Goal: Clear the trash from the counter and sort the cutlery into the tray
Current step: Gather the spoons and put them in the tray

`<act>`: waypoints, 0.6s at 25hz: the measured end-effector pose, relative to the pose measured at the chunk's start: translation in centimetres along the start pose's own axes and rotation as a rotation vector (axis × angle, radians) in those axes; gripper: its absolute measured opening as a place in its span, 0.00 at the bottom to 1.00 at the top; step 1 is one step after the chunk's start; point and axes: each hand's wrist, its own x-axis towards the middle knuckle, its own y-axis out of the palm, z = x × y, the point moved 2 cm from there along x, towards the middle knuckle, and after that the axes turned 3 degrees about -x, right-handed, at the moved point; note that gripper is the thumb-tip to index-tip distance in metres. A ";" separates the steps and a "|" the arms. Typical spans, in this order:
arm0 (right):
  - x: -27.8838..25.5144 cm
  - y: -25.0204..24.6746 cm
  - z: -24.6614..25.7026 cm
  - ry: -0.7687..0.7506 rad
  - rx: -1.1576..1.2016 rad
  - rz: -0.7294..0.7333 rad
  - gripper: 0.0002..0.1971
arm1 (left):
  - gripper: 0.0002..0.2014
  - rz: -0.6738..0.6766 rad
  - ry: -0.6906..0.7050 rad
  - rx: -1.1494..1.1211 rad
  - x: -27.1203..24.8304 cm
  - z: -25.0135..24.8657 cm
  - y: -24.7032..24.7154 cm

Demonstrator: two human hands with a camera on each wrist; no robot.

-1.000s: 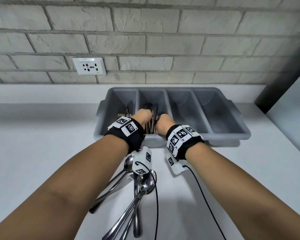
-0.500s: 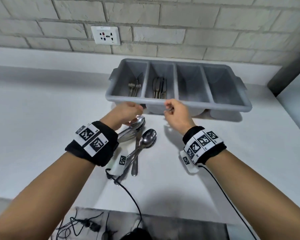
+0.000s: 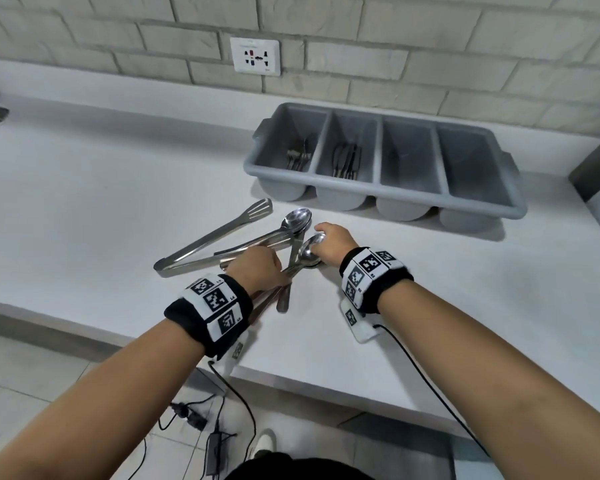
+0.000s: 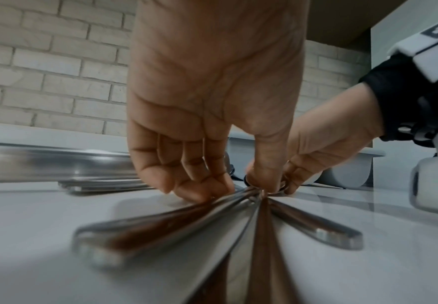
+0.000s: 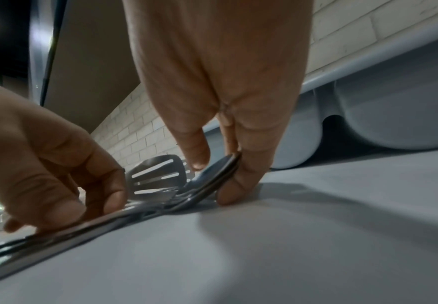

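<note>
My left hand (image 3: 257,268) pinches the spoon handles (image 4: 186,222) together to bundle them; my right hand (image 3: 329,245) grips the spoon bowls (image 5: 212,174) for lifting toward the tray (image 3: 482,206).

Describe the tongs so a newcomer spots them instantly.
Start at the grey four-compartment tray by the brick wall, then look at the white counter in front of its left end. The tongs lie leftmost in the metal pile, the only piece with two long arms and slotted tips, unlike the spoons.

Head view high, looking down at counter (image 3: 84,202); wrist views low, close; all share spoons (image 3: 302,258).
</note>
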 end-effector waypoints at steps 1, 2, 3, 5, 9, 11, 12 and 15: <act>0.1 0.1 0.3 0.020 0.031 -0.030 0.19 | 0.14 0.010 0.006 -0.002 0.1 0.0 0.0; 0.2 0.2 0.4 0.043 0.075 -0.068 0.17 | 0.14 0.021 0.017 0.008 0.3 0.0 0.2; 0.2 0.2 0.4 0.057 0.116 -0.108 0.16 | 0.14 0.034 0.028 0.025 0.5 0.0 0.3; 0.3 -0.2 0.1 0.063 0.176 -0.167 0.15 | 0.14 0.055 0.053 0.060 0.8 -0.1 0.5; 0.4 -2.0 -0.1 0.044 0.292 -0.206 0.11 | 0.15 0.049 0.118 0.050 1.2 -0.2 -0.2; 0.5 -2.7 0.2 0.011 0.318 -0.231 0.07 | 0.14 0.019 0.156 -0.010 1.4 -0.2 -1.0; 0.6 -3.0 0.4 0.010 0.340 -0.244 0.07 | 0.13 0.012 0.177 -0.051 1.5 -0.2 -1.4; 1.0 -3.2 0.6 0.034 0.434 -0.231 0.09 | 0.12 -0.036 0.222 -0.191 1.8 0.2 -2.6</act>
